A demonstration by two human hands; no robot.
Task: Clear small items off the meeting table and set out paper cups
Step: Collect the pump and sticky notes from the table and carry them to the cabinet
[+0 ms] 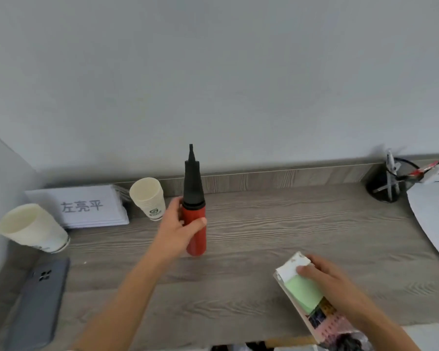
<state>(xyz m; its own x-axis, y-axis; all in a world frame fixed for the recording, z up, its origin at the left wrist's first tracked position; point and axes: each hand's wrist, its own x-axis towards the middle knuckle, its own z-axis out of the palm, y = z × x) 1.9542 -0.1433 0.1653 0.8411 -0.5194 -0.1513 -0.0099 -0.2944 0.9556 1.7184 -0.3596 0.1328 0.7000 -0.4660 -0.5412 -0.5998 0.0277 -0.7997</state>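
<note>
Left hand [179, 224] is wrapped round the red barrel of the balloon pump [197, 239] standing upright mid-desk [264, 224], which looks like light, stiff, slick plastic, so I'd grab low on the barrel, while the right hand [335, 279] pinches a thin cardboard packet [304, 292] at the front edge.
</note>
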